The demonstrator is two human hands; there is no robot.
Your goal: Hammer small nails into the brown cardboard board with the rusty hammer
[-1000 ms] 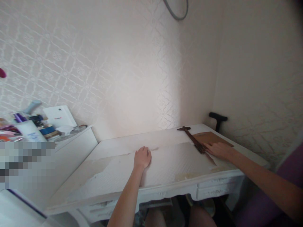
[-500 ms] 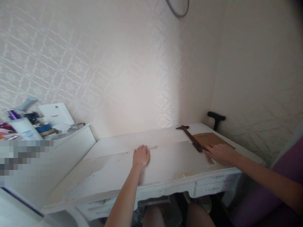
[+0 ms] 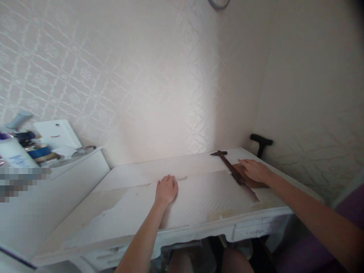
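Note:
On the desk's worn white top (image 3: 199,189), my left hand (image 3: 167,189) rests palm down, its fingers loosely laid out and nothing in them. My right hand (image 3: 254,171) is over a flat brown sheet (image 3: 258,185), covering much of it. The fingers point toward the sheet's far left edge and look stretched out; whether they pinch that edge cannot be made out. Just left of this hand lies a hammer (image 3: 231,168) with a dark head and brown handle. Its head is toward the wall, and some dark thin pieces lie by the handle end.
A white cabinet (image 3: 76,189) on the left bears a white box (image 3: 58,134), a bottle (image 3: 17,153) and several small items. Behind the desk's right end stands a black T-shaped handle (image 3: 261,142). A patterned wall (image 3: 159,94) closes off the back.
My right hand has moved from the sheet's near left corner back toward its far left edge, and now hides more of it. The left hand stays put. The view has shifted slightly.

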